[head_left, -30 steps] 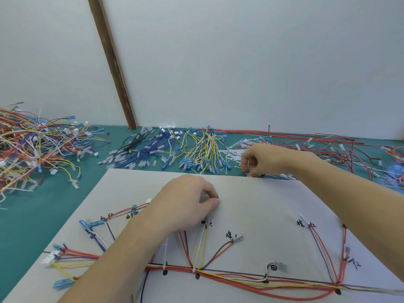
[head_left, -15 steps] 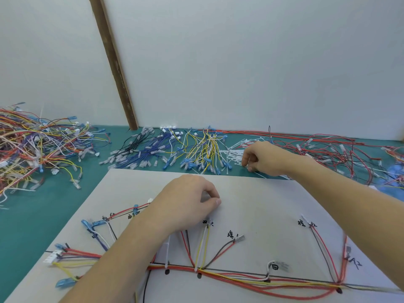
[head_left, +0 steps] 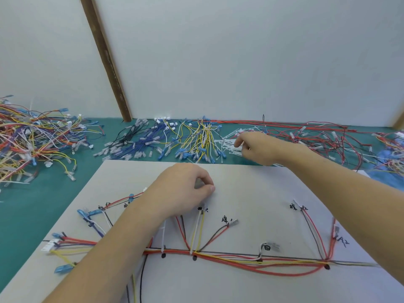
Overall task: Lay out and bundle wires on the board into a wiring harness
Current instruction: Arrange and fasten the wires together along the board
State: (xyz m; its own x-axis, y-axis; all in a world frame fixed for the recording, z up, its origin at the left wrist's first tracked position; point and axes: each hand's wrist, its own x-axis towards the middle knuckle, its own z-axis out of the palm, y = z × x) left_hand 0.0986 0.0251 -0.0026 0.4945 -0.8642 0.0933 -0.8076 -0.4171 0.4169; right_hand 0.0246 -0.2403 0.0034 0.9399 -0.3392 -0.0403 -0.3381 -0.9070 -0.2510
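Head view of a harness assembly station. A pale board [head_left: 251, 193] lies on a green table [head_left: 32, 215]; a partly laid wiring harness [head_left: 229, 258] runs along the board's near portion as a red, yellow and grey trunk, with branches fanning upward toward handwritten marks.

The left hand [head_left: 181, 189] rests on the board just above the harness branches, fingers curled and thumb tip pressed against the forefinger; whether anything is pinched between them cannot be told. Its forearm crosses over the left part of the trunk.

The right hand [head_left: 260, 147] reaches beyond the far edge of the board, well apart from the harness, over a heap of white cable ties [head_left: 229, 143]. Its fingers are loosely curled with the forefinger hooked downward among the ties; whether it grips one cannot be told.

Along the far table edge lie blue wires [head_left: 135, 143], yellow wires [head_left: 201, 138] and long red wires [head_left: 317, 134]. A mixed tangle of wires [head_left: 28, 141] occupies the left of the table. A brown wooden strip [head_left: 105, 57] leans against the white wall [head_left: 240, 51].
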